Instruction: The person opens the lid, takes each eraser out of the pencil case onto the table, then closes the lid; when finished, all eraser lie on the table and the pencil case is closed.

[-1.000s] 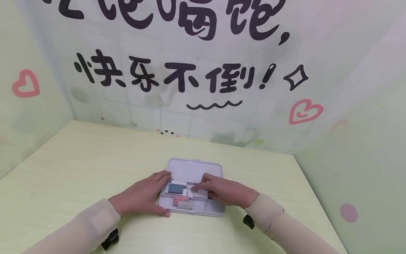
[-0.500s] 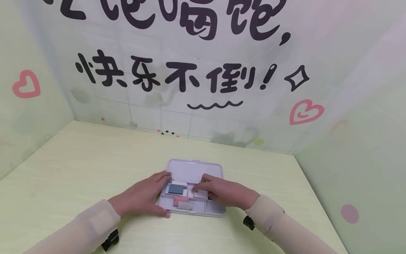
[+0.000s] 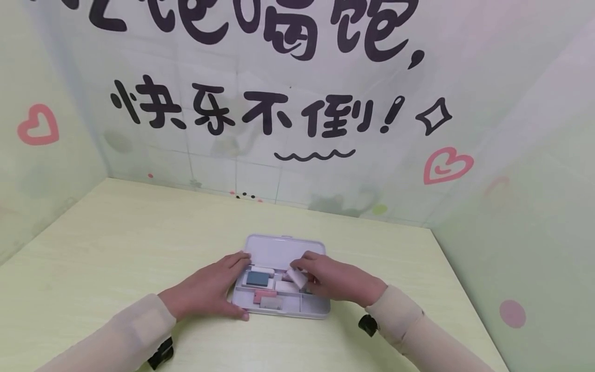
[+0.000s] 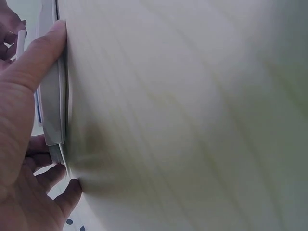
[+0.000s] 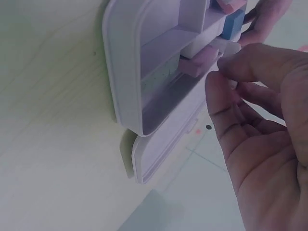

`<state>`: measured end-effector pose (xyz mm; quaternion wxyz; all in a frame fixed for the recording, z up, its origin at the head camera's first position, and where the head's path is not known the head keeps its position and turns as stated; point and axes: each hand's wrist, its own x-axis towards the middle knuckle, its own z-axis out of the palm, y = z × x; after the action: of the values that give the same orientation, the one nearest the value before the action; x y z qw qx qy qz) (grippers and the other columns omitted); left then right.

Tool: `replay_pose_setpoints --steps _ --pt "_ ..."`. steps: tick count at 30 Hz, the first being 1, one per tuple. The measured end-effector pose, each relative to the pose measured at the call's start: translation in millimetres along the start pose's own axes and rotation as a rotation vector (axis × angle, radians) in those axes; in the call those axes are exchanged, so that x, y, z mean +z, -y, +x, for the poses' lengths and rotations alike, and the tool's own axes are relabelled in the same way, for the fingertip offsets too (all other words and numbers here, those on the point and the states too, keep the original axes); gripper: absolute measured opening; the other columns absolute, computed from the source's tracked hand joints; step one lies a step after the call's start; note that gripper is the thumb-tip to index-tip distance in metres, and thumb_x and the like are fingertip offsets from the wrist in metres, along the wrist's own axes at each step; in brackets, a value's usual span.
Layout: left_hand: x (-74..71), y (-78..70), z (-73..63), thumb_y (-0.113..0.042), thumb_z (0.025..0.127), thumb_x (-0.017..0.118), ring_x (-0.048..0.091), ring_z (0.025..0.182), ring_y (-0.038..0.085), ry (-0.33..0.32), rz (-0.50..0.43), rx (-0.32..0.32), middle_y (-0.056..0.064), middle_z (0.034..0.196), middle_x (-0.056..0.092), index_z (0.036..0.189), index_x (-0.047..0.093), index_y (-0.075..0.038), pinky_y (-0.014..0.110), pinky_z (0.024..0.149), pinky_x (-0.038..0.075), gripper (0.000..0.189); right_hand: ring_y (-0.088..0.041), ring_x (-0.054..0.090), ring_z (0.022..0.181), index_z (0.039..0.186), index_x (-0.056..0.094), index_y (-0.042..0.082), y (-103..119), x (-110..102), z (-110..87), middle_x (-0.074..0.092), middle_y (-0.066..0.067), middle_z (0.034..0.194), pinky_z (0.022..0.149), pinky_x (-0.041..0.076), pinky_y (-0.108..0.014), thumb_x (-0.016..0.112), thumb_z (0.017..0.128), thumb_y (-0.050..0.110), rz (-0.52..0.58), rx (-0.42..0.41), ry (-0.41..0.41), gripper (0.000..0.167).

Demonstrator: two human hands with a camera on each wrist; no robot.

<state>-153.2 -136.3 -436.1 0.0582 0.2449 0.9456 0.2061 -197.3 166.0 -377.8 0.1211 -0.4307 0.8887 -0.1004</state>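
Note:
A pale lilac pencil case (image 3: 315,306) lies on the table with its lid (image 3: 274,249) folded back. My left hand (image 3: 209,287) holds the case's left end, thumb at the near corner and fingers at the far one. In the left wrist view the thumb (image 4: 41,55) presses along its side. Over the upper right compartment, my right hand (image 3: 341,278) pinches a tilted white block, like an eraser (image 3: 298,278), between thumb and fingertips. Another white block (image 3: 285,287) lies below it. A blue block (image 3: 257,278) sits in the upper left compartment.
A pink block (image 3: 264,295) and a grey one (image 3: 271,303) overlap in the front compartment. Low dividers separate the case's compartments, seen close in the right wrist view. Printed walls (image 3: 288,181) close off the pale wooden table (image 3: 176,222) at the back and sides.
My right hand has raised the white eraser-like block out of its compartment and tilted it, moving slightly right. The left hand stays at the pencil case's end.

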Motion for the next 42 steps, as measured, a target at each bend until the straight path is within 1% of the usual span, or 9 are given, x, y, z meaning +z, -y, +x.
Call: replay_pose_setpoints --steps 5,10,16,21,25,27,32,37,42 --pt "-0.3 0.6 0.2 -0.07 0.069 0.087 0.046 0.149 0.039 0.001 -0.001 0.007 0.016 0.166 0.04 0.157 0.041 -0.001 0.056 0.119 0.046 0.121 -0.006 0.056 0.085 0.134 0.064 0.004 -1 -1 -2.3 0.064 -0.003 0.109 0.073 0.053 -0.015 0.072 0.095 0.01 0.054 0.021 -0.056 0.041" --pt "-1.1 0.6 0.9 -0.068 0.069 0.088 0.047 0.148 0.039 0.004 -0.008 0.012 0.016 0.166 0.04 0.157 0.041 -0.001 0.056 0.119 0.046 0.12 -0.007 0.055 0.085 0.129 0.066 0.005 -1 -2 -4.7 0.061 0.002 0.101 0.073 0.052 -0.016 0.072 0.089 0.012 0.092 0.037 -0.118 0.041" --pt "-1.8 2.4 0.2 -0.068 0.069 0.088 0.047 0.148 0.038 0.006 -0.009 0.013 0.016 0.165 0.04 0.156 0.041 -0.001 0.056 0.118 0.047 0.119 -0.009 0.054 0.085 0.124 0.067 0.006 1 -2 -4.7 0.058 0.003 0.095 0.072 0.05 -0.016 0.073 0.087 0.012 0.093 0.07 -0.145 0.038" --pt "-2.4 4.6 -0.3 -0.068 0.069 0.088 0.048 0.148 0.038 0.001 -0.004 0.022 0.016 0.165 0.041 0.156 0.042 -0.001 0.056 0.118 0.047 0.119 -0.01 0.055 0.083 0.122 0.067 0.005 4 -2 -4.9 0.058 0.001 0.095 0.071 0.05 -0.017 0.074 0.085 0.011 0.087 0.108 -0.158 0.038" --pt "-2.9 6.3 0.2 -0.068 0.069 0.088 0.048 0.148 0.038 0.003 -0.001 0.021 0.015 0.165 0.041 0.156 0.042 -0.001 0.056 0.118 0.047 0.119 -0.009 0.054 0.082 0.121 0.067 0.004 -1 -2 -7.1 0.058 0.001 0.094 0.07 0.049 -0.017 0.073 0.083 0.008 0.079 0.112 -0.186 0.038" --pt "-3.3 7.2 0.5 -0.069 0.069 0.088 0.048 0.148 0.038 0.002 0.002 0.022 0.015 0.165 0.041 0.156 0.042 -0.001 0.055 0.118 0.047 0.12 -0.01 0.056 0.082 0.119 0.067 0.005 -5 -2 -9.9 0.058 0.001 0.093 0.07 0.051 -0.017 0.072 0.084 0.007 0.083 0.11 -0.202 0.035" --pt "-4.6 9.5 1.5 -0.07 0.069 0.087 0.047 0.148 0.038 0.001 0.004 0.026 0.015 0.165 0.04 0.157 0.041 -0.001 0.056 0.118 0.047 0.12 -0.011 0.06 0.081 0.114 0.065 0.002 -26 -2 -20.6 0.059 -0.002 0.093 0.072 0.057 -0.021 0.072 0.087 0.004 0.119 0.105 -0.234 0.028" --pt "-6.4 10.9 2.4 -0.07 0.069 0.087 0.046 0.149 0.038 0.008 -0.004 0.022 0.015 0.166 0.039 0.157 0.04 -0.002 0.056 0.118 0.046 0.121 -0.011 0.063 0.083 0.116 0.066 0.0 -52 -2 -32.0 0.062 -0.004 0.094 0.074 0.061 -0.024 0.072 0.087 0.002 0.154 0.13 -0.266 0.029" --pt "-7.5 12.5 4.0 -0.069 0.07 0.087 0.045 0.15 0.038 0.006 0.001 0.032 0.015 0.166 0.039 0.157 0.04 -0.001 0.055 0.119 0.046 0.12 -0.01 0.064 0.083 0.116 0.067 -0.004 -81 -1 -43.8 0.062 -0.005 0.094 0.074 0.061 -0.024 0.071 0.086 0.0 0.143 0.172 -0.294 0.031"
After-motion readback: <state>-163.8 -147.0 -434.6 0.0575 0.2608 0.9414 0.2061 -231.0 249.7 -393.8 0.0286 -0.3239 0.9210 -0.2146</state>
